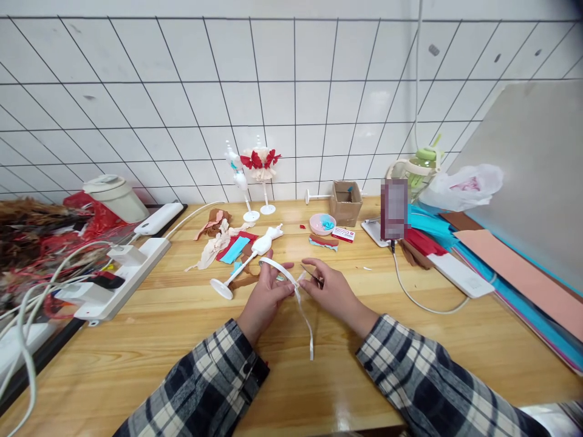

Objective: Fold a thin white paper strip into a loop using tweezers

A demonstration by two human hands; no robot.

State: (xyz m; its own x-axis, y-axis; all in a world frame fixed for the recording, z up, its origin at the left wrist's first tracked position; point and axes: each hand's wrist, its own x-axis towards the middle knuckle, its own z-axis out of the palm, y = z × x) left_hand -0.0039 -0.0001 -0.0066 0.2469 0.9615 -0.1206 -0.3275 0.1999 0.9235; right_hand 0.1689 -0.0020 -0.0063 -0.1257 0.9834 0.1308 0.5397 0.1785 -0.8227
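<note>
My left hand (268,297) is closed around a roll of narrow white tape (279,267), held above the table. A loose white strip (306,328) hangs from it between my hands, with its end lower down. My right hand (330,291) is closed, with its fingertips at the strip. In it lies a thin dark metal tool (314,278); its kind is hard to make out. Behind my left hand a white miniature dress form (264,243) lies tilted, its round base toward the left. Scraps of blue fabric (235,249) and other colours lie beside it.
Two small dress forms stand at the wall, one in a ruffled dress (262,164) with red bows. A pink bowl (322,224), cardboard box (346,203) and phone (394,209) are farther back. A power strip (122,279) with cables lies left; fabric sheets (523,267) lie right.
</note>
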